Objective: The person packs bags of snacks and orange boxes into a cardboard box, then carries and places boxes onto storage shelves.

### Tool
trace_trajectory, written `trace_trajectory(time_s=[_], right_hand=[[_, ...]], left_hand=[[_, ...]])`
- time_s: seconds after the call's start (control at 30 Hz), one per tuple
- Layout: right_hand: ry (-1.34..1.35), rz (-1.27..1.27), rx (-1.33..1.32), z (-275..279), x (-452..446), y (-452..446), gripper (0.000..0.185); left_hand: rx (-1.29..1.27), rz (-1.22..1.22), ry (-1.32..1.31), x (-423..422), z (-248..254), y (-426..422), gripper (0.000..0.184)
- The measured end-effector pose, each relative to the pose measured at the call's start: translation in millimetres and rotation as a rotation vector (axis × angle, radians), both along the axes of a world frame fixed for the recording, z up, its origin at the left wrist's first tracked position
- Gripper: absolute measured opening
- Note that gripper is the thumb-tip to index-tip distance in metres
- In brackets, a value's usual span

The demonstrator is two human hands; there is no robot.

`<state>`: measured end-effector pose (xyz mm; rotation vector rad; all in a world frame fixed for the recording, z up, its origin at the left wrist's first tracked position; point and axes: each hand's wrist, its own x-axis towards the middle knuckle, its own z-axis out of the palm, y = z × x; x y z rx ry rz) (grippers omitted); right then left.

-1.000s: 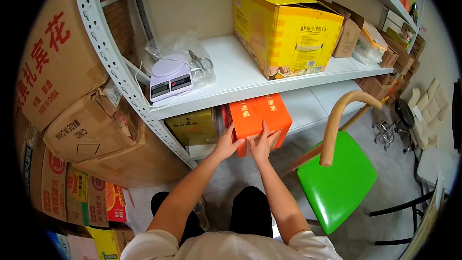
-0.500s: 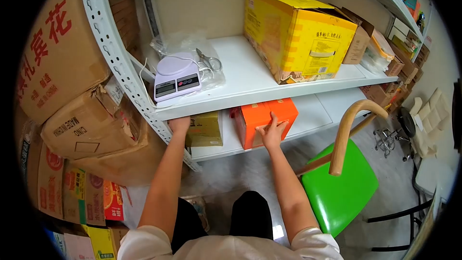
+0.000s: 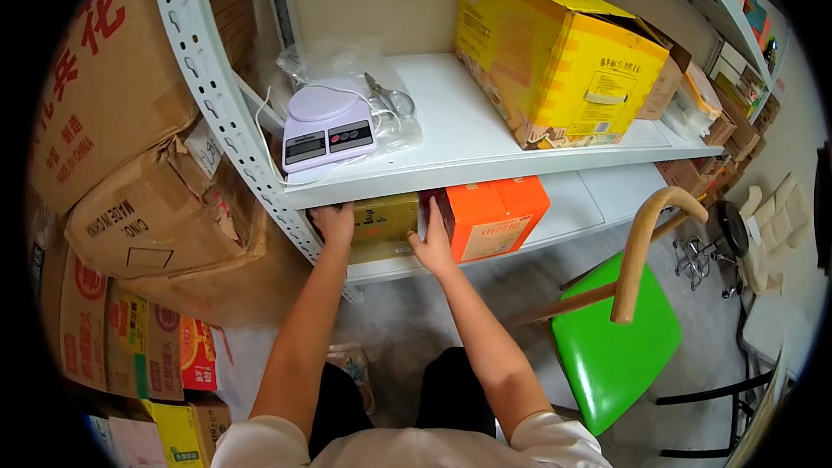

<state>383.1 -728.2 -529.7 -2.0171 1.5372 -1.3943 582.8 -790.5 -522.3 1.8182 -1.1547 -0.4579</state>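
Observation:
A gold cardboard box [image 3: 381, 217] sits on the lower shelf, partly under the upper shelf board. My left hand [image 3: 336, 224] is at its left end, fingers bent round the side and partly hidden by the upper shelf. At the right end, my right hand [image 3: 435, 243] has its thumb on the box's front and its fingers in the gap before the orange box [image 3: 500, 217]. The two hands grip the gold box from both sides. The orange box stands just right of my right hand, turned at a slight angle.
On the upper shelf [image 3: 468, 172] lie a lilac kitchen scale [image 3: 328, 126], scissors [image 3: 392, 97] on a plastic bag and a large yellow box [image 3: 563, 65]. Stacked cartons [image 3: 165, 217] crowd the left. A green-seated chair [image 3: 620, 338] with a wooden arm stands close on the right.
My right hand has left the orange box's top and moved left to the gold box's right side. My left hand shows more at the gold box's left end. The orange box sits at a different angle.

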Motion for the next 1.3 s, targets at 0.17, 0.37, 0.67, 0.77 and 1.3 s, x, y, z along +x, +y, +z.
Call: trace_trajectory(time_s=[0.17,0.37,0.67,0.77,1.3], right_hand=[[-0.414,0.111,0.217,-29.4,-9.4,-18.5,0.089],[-0.559,0.097,0.137,-25.4,-11.3,46.7,0.068],[-0.759,0.044,0.128,-32.0,5.6,178.0,0.023],[-0.710,0.101,0.102,-24.4,20.8,189.6,0.018],[-0.902,0.047,0.318,-73.3,66.6,174.3,0.007]], left_hand=[[-0.022,-0.236,0.026,-19.7,4.0,42.5,0.080],[-0.045,-0.420,0.102,-5.9,10.3,125.3,0.087],[0.001,-0.451,0.157,39.2,10.4,218.0,0.086],[-0.038,-0.335,0.224,50.7,7.5,222.5,0.085],[-0.198,-0.134,0.441,79.2,-63.6,227.0,0.051]])
